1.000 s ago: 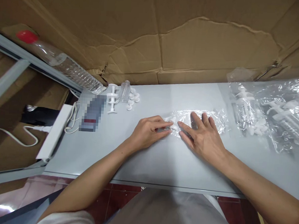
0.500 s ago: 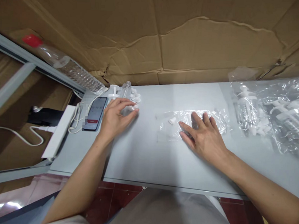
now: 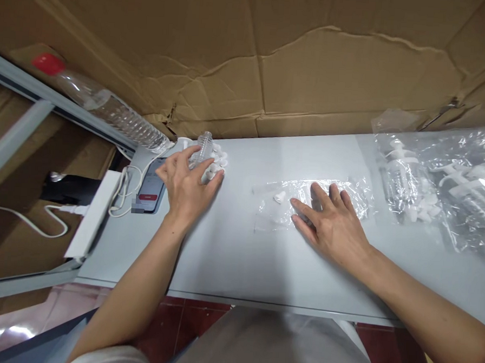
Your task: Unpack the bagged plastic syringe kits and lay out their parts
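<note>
My left hand point(image 3: 191, 187) is spread open beside a cluster of small white plastic parts point(image 3: 218, 161). Its fingers reach over a small clear ribbed bottle point(image 3: 205, 144), partly covering it; whether they touch it I cannot tell. Behind those fingers shows a bit of a white pump top point(image 3: 184, 141). Palm down, my right hand point(image 3: 332, 218) rests with fingers apart on a flat clear plastic bag point(image 3: 267, 215). A small white piece point(image 3: 279, 197) lies at the bag's left part, near my thumb and forefinger. What lies beneath the right fingers is mostly hidden.
At right lie clear bags with pump bottles point(image 3: 403, 173) and white parts. A phone point(image 3: 150, 190), cables and a white power strip point(image 3: 94, 214) are at left. A large red-capped bottle point(image 3: 112, 109) leans along the shelf frame. Cardboard point(image 3: 313, 82) walls the back.
My left hand has opened from a pinching pose over the white parts, its fingers spreading toward the ribbed bottle. The right hand has stayed almost still on the bag.
</note>
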`<state>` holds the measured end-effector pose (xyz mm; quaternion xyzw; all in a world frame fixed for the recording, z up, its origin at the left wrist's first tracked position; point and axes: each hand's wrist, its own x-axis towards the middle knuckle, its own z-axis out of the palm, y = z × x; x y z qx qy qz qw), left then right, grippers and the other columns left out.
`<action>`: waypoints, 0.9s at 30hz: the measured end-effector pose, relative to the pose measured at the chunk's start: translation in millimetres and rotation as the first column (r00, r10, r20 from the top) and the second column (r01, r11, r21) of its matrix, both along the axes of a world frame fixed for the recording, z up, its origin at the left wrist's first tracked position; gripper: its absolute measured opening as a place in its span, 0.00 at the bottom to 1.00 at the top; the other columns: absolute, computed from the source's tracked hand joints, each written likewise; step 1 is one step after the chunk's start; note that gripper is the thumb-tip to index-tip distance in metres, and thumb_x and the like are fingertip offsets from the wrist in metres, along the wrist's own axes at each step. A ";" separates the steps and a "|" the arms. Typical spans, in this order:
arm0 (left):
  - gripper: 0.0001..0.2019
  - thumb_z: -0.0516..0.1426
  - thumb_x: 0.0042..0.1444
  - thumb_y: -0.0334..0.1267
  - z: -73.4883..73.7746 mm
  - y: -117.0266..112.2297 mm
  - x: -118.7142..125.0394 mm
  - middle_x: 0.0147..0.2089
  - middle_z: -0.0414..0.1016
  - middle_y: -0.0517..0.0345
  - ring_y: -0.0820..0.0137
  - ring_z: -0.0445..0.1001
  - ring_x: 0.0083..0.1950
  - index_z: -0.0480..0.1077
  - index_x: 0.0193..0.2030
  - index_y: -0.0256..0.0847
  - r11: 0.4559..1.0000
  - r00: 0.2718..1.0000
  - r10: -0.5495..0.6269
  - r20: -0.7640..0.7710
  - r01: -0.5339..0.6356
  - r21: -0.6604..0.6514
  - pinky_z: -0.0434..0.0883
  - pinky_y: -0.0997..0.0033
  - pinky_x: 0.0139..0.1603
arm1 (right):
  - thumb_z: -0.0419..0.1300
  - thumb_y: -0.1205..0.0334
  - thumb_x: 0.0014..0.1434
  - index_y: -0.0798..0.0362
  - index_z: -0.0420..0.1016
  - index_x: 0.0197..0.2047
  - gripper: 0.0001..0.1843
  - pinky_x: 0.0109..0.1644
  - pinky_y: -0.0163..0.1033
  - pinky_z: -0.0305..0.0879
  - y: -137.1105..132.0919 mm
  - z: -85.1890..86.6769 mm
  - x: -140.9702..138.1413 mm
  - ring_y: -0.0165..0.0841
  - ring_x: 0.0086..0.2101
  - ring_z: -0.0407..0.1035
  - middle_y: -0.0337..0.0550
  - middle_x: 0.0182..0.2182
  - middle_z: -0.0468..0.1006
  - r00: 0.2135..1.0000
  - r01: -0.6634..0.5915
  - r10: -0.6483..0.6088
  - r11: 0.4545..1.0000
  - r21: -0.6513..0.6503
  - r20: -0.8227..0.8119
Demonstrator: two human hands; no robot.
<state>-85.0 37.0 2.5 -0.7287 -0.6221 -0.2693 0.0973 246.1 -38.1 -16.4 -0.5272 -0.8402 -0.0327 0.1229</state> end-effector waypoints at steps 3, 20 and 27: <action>0.09 0.65 0.64 0.47 10.2 -18.6 14.2 0.53 0.82 0.54 0.56 0.76 0.55 0.84 0.42 0.47 0.982 0.982 -0.167 0.087 0.174 -0.073 0.64 0.49 0.58 | 0.52 0.51 0.74 0.43 0.80 0.62 0.22 0.59 0.64 0.65 -0.4 -0.4 0.0 0.61 0.58 0.64 0.59 0.62 0.69 1.000 -0.003 0.003 1.000 -0.003 -0.002; 0.09 0.62 0.61 0.34 2.2 -47.3 78.2 0.42 0.81 0.57 0.67 0.77 0.38 0.80 0.47 0.42 0.843 0.894 -0.347 0.284 0.430 -0.323 0.71 0.66 0.44 | 0.53 0.50 0.74 0.41 0.79 0.64 0.22 0.58 0.66 0.66 -3.7 -2.1 -1.1 0.60 0.58 0.64 0.59 0.62 0.69 1.000 -0.011 0.011 1.000 0.005 0.018; 0.07 0.61 0.61 0.40 11.9 -34.5 8.4 0.44 0.81 0.57 0.62 0.78 0.45 0.77 0.46 0.45 0.954 0.971 -0.027 0.237 0.096 -0.284 0.71 0.60 0.51 | 0.53 0.52 0.74 0.44 0.80 0.62 0.21 0.58 0.68 0.67 -3.1 -2.3 -1.2 0.62 0.58 0.65 0.60 0.62 0.69 1.000 -0.017 0.017 1.000 0.002 0.000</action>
